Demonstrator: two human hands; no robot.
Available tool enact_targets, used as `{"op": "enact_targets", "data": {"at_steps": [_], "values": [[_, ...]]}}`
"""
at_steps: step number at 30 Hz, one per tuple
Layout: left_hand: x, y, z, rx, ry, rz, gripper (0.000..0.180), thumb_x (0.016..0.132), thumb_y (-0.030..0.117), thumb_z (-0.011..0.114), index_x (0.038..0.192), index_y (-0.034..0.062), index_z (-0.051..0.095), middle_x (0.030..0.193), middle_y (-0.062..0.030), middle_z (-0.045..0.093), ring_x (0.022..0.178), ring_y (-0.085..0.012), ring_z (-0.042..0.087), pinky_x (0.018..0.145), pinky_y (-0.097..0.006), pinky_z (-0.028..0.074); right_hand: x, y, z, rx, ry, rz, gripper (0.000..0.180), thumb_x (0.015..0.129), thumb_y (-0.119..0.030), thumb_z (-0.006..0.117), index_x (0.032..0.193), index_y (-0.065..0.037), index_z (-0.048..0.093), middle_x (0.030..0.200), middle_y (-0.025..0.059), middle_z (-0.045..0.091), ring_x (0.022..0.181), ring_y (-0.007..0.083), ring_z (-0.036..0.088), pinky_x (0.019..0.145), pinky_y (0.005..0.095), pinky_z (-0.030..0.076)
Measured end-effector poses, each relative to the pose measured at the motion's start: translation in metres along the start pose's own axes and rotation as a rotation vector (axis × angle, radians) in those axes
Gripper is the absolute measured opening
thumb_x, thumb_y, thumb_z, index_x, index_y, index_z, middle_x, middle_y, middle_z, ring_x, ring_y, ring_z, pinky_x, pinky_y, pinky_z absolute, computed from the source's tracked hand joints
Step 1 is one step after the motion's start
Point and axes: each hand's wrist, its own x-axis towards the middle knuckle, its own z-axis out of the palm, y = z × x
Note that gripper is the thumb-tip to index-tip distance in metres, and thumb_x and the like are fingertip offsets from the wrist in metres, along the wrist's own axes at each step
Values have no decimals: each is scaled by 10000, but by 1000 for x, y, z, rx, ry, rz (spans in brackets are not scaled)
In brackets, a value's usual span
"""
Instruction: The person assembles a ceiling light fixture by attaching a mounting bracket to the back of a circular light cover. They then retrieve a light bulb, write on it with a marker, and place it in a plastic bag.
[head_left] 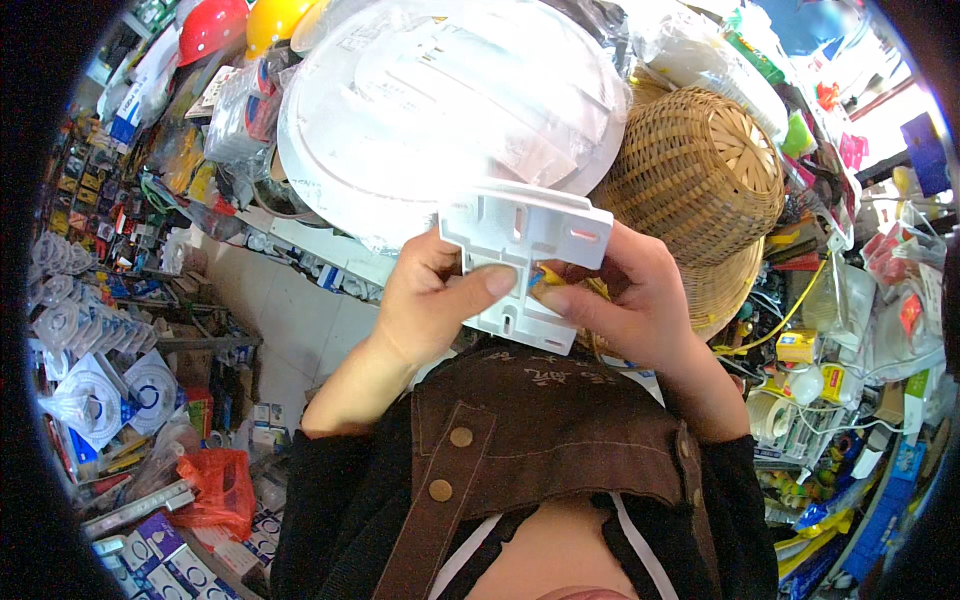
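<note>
Both of my hands hold up a white plastic mounting plate (548, 240) with slotted holes and raised ribs, tilted in front of my chest. My left hand (425, 305) grips its left side, with the thumb laid across the front and the fingers behind. On the other side, my right hand (640, 300) has its thumb over the lower right part and its fingers curled round the edge. Between the right thumb and forefinger shows a small yellow and blue piece (546, 277); its kind cannot be made out. The fingers behind the plate are hidden.
Beyond my hands stands a large, round, white translucent lid (400, 130), partly washed out by glare. Woven baskets (690, 170) sit at right. A red helmet (212, 28) and a red plastic bag (220, 490) are at left, among shelves of packaged goods. Yellow cable (775, 330) hangs at right.
</note>
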Motion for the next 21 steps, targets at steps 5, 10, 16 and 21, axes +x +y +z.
{"op": "enact_targets", "data": {"at_steps": [5,10,16,21], "values": [[5,-1,0,-128,30,-28,290,862,94,613,1132,-5,579,1032,-88,644,915,-127,591,819,-272,470,-4,5,2,177,58,183,155,807,-43,661,941,11,606,814,29,618,733,62,567,652,223,486],[7,-1,-2,-149,34,-19,299,866,121,620,1134,-8,578,1034,-89,640,916,-129,591,816,-271,471,-5,4,1,208,62,180,152,805,-49,668,927,15,604,805,32,615,728,65,569,650,220,482],[6,-1,-1,-147,61,-25,314,862,93,614,1152,-15,563,1044,-92,633,947,-135,584,842,-278,464,-7,7,0,228,58,228,176,816,-52,661,969,10,601,831,24,617,764,68,572,674,215,478],[5,3,1,-121,-18,56,379,853,2,577,1222,-22,495,1092,-115,612,974,-148,580,871,-282,450,-7,17,-3,449,101,308,275,831,-65,649,1084,15,578,963,43,625,878,100,569,785,251,472]]}}
